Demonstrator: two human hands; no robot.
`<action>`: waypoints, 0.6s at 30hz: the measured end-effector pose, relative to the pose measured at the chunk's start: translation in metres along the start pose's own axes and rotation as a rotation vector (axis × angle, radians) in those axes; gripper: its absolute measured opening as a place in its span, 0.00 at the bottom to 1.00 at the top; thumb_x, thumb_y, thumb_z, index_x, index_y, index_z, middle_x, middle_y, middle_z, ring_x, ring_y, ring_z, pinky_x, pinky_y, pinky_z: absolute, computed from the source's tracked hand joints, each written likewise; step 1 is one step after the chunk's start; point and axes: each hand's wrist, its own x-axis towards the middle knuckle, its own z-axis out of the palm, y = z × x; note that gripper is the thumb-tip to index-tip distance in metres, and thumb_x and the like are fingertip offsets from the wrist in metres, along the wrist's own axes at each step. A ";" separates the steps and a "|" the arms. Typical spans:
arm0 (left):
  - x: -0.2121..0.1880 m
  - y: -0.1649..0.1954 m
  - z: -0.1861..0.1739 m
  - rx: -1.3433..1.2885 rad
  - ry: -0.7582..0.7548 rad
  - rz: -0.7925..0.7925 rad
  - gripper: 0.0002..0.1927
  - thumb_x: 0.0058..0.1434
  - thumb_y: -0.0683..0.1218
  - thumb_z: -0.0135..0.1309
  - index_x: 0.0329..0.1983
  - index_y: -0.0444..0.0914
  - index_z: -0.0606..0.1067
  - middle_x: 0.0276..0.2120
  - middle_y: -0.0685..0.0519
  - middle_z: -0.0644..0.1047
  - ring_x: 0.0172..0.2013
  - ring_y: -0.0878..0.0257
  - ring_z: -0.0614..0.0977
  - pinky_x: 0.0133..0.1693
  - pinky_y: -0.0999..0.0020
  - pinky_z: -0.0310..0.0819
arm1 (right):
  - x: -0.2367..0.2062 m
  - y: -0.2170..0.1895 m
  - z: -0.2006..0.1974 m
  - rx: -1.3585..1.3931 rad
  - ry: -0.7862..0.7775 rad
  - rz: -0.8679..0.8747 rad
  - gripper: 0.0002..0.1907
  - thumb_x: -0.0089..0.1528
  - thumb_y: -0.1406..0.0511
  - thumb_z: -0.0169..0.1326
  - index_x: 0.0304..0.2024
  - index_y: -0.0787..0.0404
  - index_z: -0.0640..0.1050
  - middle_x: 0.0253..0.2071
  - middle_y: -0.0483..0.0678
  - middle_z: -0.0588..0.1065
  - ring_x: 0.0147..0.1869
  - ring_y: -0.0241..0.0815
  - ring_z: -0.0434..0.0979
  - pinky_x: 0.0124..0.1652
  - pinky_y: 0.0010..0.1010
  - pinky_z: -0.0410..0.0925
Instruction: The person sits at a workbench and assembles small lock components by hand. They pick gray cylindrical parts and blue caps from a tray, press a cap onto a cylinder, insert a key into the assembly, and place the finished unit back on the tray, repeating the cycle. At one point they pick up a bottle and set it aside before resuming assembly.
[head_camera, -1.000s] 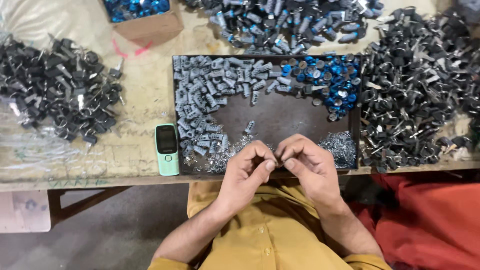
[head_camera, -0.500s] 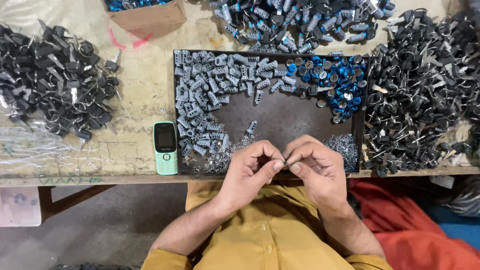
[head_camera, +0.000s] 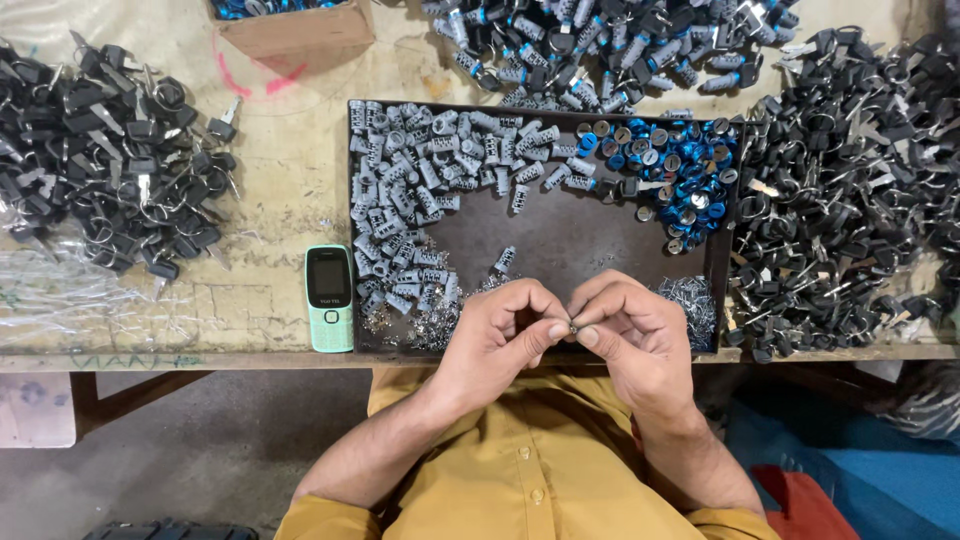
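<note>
My left hand (head_camera: 500, 335) and my right hand (head_camera: 632, 335) meet at the near edge of a dark metal tray (head_camera: 560, 240). Both pinch one tiny metal part (head_camera: 573, 326) between thumbs and fingertips; the fingers hide most of it. Inside the tray, grey lock cylinders (head_camera: 410, 200) fill the left and back, blue-and-silver round caps (head_camera: 675, 165) lie at the back right, and small silver bits (head_camera: 690, 300) sit in the near right corner beside my right hand.
Black-headed keys are heaped at the left (head_camera: 100, 170) and at the right (head_camera: 850, 200). Blue-banded cylinders (head_camera: 600, 40) pile behind the tray. A green phone (head_camera: 329, 298) lies left of the tray, a cardboard box (head_camera: 295, 35) at the back left.
My hands have stayed together at the tray's near edge, the fingertips closing tighter on the small part. The view has shifted slightly.
</note>
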 end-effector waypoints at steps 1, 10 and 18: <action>0.001 0.003 0.001 0.055 0.011 0.012 0.06 0.69 0.43 0.56 0.39 0.35 0.74 0.30 0.60 0.73 0.26 0.76 0.71 0.28 0.78 0.65 | 0.000 0.000 0.000 -0.002 0.000 0.001 0.04 0.62 0.75 0.59 0.39 0.71 0.78 0.45 0.53 0.75 0.47 0.38 0.75 0.49 0.27 0.68; -0.001 0.000 0.006 0.391 0.026 0.209 0.05 0.66 0.39 0.56 0.39 0.35 0.72 0.32 0.57 0.72 0.31 0.70 0.70 0.33 0.71 0.65 | -0.006 0.000 -0.005 -0.009 0.014 0.083 0.03 0.63 0.76 0.58 0.38 0.70 0.76 0.45 0.52 0.74 0.44 0.35 0.75 0.46 0.25 0.70; -0.002 -0.024 0.012 -0.070 -0.015 -0.022 0.03 0.69 0.38 0.51 0.40 0.36 0.70 0.33 0.61 0.69 0.30 0.76 0.65 0.30 0.79 0.59 | -0.009 -0.002 -0.011 -0.006 -0.002 0.111 0.03 0.64 0.75 0.56 0.39 0.70 0.75 0.45 0.51 0.73 0.45 0.35 0.75 0.46 0.26 0.71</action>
